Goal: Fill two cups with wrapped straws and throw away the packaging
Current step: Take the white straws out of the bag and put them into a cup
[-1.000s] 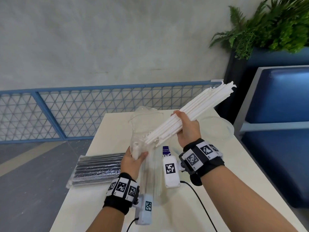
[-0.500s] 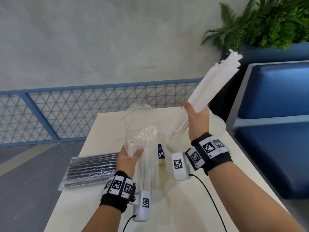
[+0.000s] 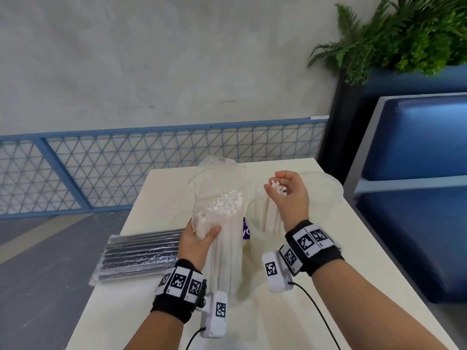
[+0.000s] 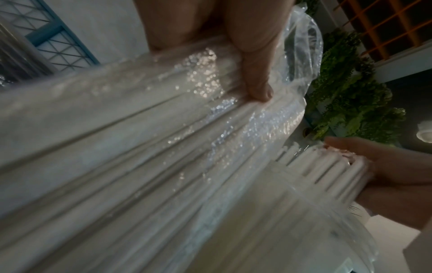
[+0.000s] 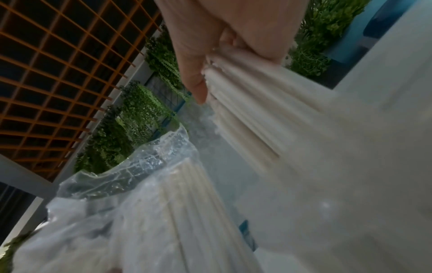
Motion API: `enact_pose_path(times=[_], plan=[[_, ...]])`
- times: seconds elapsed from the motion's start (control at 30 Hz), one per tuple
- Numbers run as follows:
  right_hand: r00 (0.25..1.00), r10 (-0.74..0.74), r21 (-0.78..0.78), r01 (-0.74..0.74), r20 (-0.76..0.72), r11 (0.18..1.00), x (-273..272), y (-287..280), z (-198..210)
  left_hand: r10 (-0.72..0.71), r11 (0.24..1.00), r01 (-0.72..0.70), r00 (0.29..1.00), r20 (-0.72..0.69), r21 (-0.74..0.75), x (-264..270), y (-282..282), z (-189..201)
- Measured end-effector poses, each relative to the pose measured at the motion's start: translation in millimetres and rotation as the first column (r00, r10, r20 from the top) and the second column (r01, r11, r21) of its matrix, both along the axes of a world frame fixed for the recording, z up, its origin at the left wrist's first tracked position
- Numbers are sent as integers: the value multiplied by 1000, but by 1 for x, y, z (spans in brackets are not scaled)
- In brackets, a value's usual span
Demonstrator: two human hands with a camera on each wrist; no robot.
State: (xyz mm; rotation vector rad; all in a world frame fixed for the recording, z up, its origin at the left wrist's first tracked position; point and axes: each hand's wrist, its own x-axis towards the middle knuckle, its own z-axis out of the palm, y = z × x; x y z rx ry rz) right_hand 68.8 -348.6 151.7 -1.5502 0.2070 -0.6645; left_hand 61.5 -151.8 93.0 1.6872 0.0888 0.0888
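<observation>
My left hand [image 3: 202, 232] grips a clear plastic bag [image 3: 222, 178] that stands upright on the table, with white wrapped straws [image 3: 227, 204] inside; its thumb [image 4: 257, 88] presses the film. To its right, my right hand [image 3: 279, 184] holds the top end of a bundle of white straws [image 3: 271, 219] that stands in a clear cup [image 3: 254, 238]. The right wrist view shows the thumb and fingers [image 5: 198, 77] curled round that bundle [image 5: 252, 114]. A second clear cup [image 3: 327, 188] stands empty behind my right hand.
A sealed pack of black straws [image 3: 141, 256] lies at the left edge of the cream table [image 3: 328, 269]. A blue mesh fence runs behind the table; a blue bench [image 3: 417, 173] and a plant [image 3: 404, 34] stand to the right. A purple label [image 3: 246, 232] shows between bag and cup.
My right hand has swung the bundle of white straws upright and lowered it into the near cup. The left hand has kept its grip on the bag.
</observation>
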Motion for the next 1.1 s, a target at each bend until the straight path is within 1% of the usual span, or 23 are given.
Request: enact_pose_path(times=[0.03,0.1,0.17,0.2,0.27,0.37,0.47,0.53,0.57,0.6,0.67,0.73,0.8,0.87,0.9,0.93,0.97,1.0,1.03,1.07,1.1], plan=[[999,-12,-22,13,31,1000,-1,2,4,-4,1000,4,1000,4,-6,0,0,0],[991,-37,-129,54,129,990,-8,9,16,-14,1000,14,1000,15,-26,-1,1,0],[976,21,-258,36,215,966,-19,24,29,-28,998,30,999,41,-56,-3,3,3],[973,72,-303,-2,219,953,-25,33,34,-35,997,39,998,59,-70,-5,4,5],[977,157,-331,-103,141,938,-31,51,35,-39,994,49,994,100,-95,-7,7,8],[968,231,-263,-250,-102,932,-32,71,29,-23,988,43,991,135,-148,-8,15,8],[888,336,-156,-398,-315,904,-30,80,27,-54,982,73,992,111,-177,-9,25,2],[845,349,-190,-451,-404,872,-26,82,23,-114,975,128,990,83,-183,-11,30,-1],[848,337,-213,-448,-410,868,-24,82,20,-142,970,151,988,62,-189,-11,32,-3],[854,337,-208,-441,-397,873,-23,82,16,-166,966,170,985,39,-194,-11,34,-4],[854,369,-151,-446,-368,882,-22,84,6,-196,964,193,981,2,-185,-8,37,-5],[847,389,-121,-457,-363,881,-22,85,-3,-214,963,210,977,-5,-168,-5,37,-6],[852,390,-108,-450,-349,887,-22,83,-10,-201,966,199,980,4,-165,-5,35,-4],[879,364,-115,-414,-307,903,-23,80,-13,-175,971,176,984,24,-160,-5,33,-4],[910,324,-132,-365,-259,922,-26,79,-13,-174,972,178,984,40,-156,-6,32,-4],[949,261,-183,-292,-177,939,-29,77,-11,-179,970,185,983,50,-156,-6,32,-4],[976,206,-265,-217,-71,940,-33,76,-8,-187,968,194,981,58,-159,-7,31,-4],[980,197,-367,-178,14,913,-37,74,-4,-194,966,202,979,64,-163,-7,32,-4],[971,236,-467,-188,46,864,-40,73,1,-200,963,210,977,72,-167,-7,32,-3],[953,303,-556,-248,8,794,-41,71,5,-207,960,219,975,82,-173,-6,33,-3],[927,365,-627,-336,-87,703,-41,69,8,-216,956,230,972,96,-181,-6,34,-2]])
